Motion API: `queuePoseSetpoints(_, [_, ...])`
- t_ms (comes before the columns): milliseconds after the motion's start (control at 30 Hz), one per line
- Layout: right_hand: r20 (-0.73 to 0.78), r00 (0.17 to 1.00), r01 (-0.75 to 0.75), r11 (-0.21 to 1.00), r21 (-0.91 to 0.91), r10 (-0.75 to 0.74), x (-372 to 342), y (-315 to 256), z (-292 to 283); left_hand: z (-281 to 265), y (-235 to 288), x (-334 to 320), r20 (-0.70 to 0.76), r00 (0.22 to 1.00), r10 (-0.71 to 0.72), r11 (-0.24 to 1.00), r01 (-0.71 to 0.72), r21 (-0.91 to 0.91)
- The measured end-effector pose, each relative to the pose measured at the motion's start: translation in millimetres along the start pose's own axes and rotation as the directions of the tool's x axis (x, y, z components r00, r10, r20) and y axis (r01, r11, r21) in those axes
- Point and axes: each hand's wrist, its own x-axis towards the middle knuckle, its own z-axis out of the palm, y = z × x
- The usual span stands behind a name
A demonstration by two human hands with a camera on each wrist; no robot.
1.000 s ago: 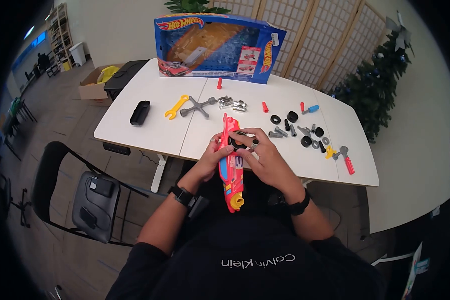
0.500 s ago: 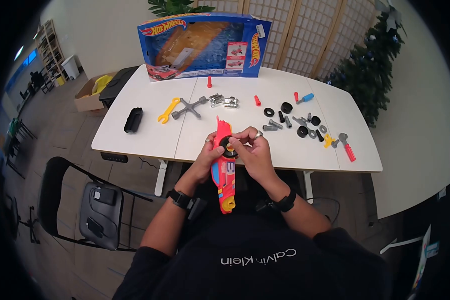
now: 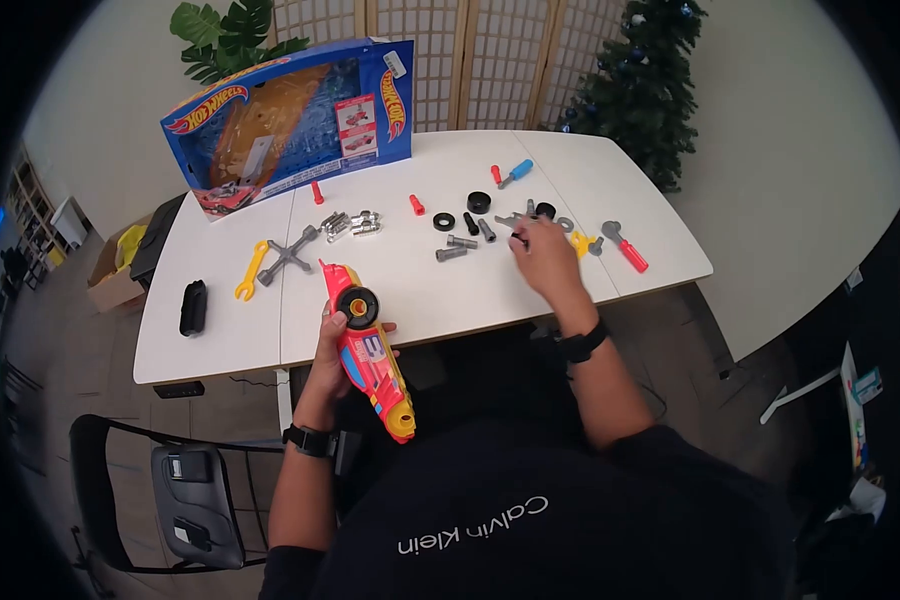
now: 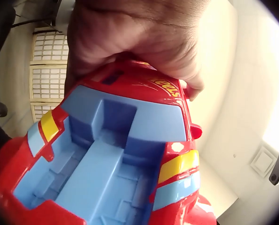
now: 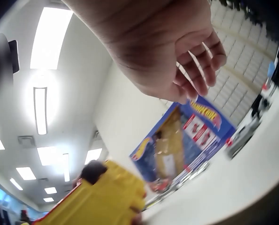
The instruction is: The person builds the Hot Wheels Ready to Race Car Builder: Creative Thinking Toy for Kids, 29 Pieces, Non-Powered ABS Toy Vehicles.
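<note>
Glossy red plastic on the toy car; matt blue plastic seats; smooth white tabletop.

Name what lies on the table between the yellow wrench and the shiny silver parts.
A grey cross-shaped wrench lies between the yellow wrench and the shiny silver parts; the head view shows this.

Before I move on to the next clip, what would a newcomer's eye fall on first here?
Probably the red toy car with one black wheel showing, held in the left hand at the front of the white table. Next, the blue cardboard Hot Wheels box standing at the back left, then the right hand over loose grey and black parts.
</note>
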Motion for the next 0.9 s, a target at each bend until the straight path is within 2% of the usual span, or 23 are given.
queuePoseSetpoints(33, [0.019,0.999,-0.039,0.991,-0.126,0.042,1,26,-3,0,1,0,-0.001,1.0,0.008,1.0,-0.008,-0.008])
queuePoseSetpoints(67, [0.093,0.983,-0.136,0.964,-0.228,0.16,4,40,-10,1,1,0,0.0,1.0,0.006,1.0,-0.006,0.006])
queuePoseSetpoints(100, [0.092,0.984,-0.128,0.964,-0.233,0.153,7,52,-13,1,1,0,0.0,1.0,0.003,1.0,-0.003,0.021])
queuePoseSetpoints(167, [0.13,0.945,-0.246,0.916,-0.317,0.299,9,73,-12,1,1,0,-0.001,1.0,0.004,1.0,-0.004,0.017])
queuePoseSetpoints(300, [0.172,0.928,-0.269,0.913,-0.306,0.331,14,99,5,3,2,0,0.018,1.0,0.014,1.0,-0.014,-0.008])
queuePoseSetpoints(433, [0.08,0.937,-0.3,0.9,-0.317,0.34,19,116,21,4,4,-1,0.039,0.998,0.042,0.998,-0.04,-0.053])
queuePoseSetpoints(500, [-0.008,0.962,-0.263,0.926,-0.271,0.271,21,112,11,10,11,-4,0.03,0.998,0.059,0.996,-0.057,-0.066])
queuePoseSetpoints(533, [0.001,0.969,-0.238,0.933,-0.269,0.247,25,98,1,14,14,-5,0.023,0.998,0.066,0.996,-0.065,-0.062])
queuePoseSetpoints(600, [-0.112,0.975,-0.196,0.981,-0.007,0.194,30,56,-33,13,14,-5,-0.003,0.997,0.076,0.994,-0.076,-0.077])
queuePoseSetpoints(667, [-0.108,0.994,-0.002,0.979,0.202,0.025,23,-18,-62,9,11,-1,0.014,0.997,0.075,0.997,-0.074,-0.027])
queuePoseSetpoints(700, [-0.044,0.997,0.076,0.946,0.314,-0.065,14,-51,-71,8,12,0,0.008,0.998,0.067,0.998,-0.067,-0.021])
queuePoseSetpoints(767, [0.046,0.942,0.286,0.869,0.404,-0.331,-10,-115,-84,6,9,4,0.002,0.997,0.072,0.997,-0.072,-0.001])
queuePoseSetpoints(800, [0.104,0.909,0.326,0.846,0.421,-0.403,-21,-132,-82,4,5,4,-0.002,0.998,0.069,0.998,-0.069,-0.006])
queuePoseSetpoints(833, [0.037,0.84,0.491,0.788,0.372,-0.541,-26,-145,-76,4,3,6,-0.009,0.995,0.096,0.995,-0.097,-0.018])
queuePoseSetpoints(900, [0.102,0.824,0.475,0.777,0.413,-0.557,-35,-171,-73,6,3,5,-0.017,0.992,0.128,0.991,-0.128,-0.025])
